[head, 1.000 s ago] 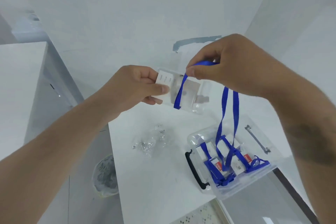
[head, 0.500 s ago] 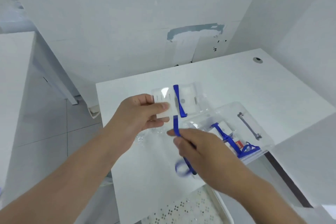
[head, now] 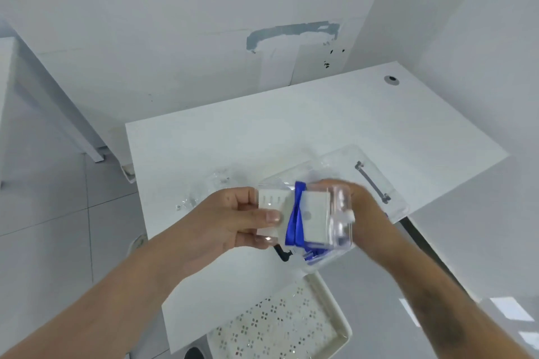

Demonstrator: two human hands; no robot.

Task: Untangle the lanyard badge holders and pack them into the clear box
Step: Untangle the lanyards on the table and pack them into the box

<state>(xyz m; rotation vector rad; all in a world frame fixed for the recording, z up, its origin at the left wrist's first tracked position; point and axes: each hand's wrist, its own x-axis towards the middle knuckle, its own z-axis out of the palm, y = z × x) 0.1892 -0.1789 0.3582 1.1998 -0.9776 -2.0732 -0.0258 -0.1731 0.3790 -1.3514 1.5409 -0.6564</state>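
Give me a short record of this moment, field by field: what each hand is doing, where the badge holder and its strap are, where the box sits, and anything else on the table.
left hand: grips the left end of the clear plastic badge holder, thumb on top
right hand: behind the holder's right end, blurred; grip unclear
blue lanyard strap: wound around the holder's middle
clear plastic box: open on the white table, behind the hands
crumpled clear wrappers: on the table, left of the box

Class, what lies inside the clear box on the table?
Blue straps show through the clear box. The badge holder and both hands cover the rest.
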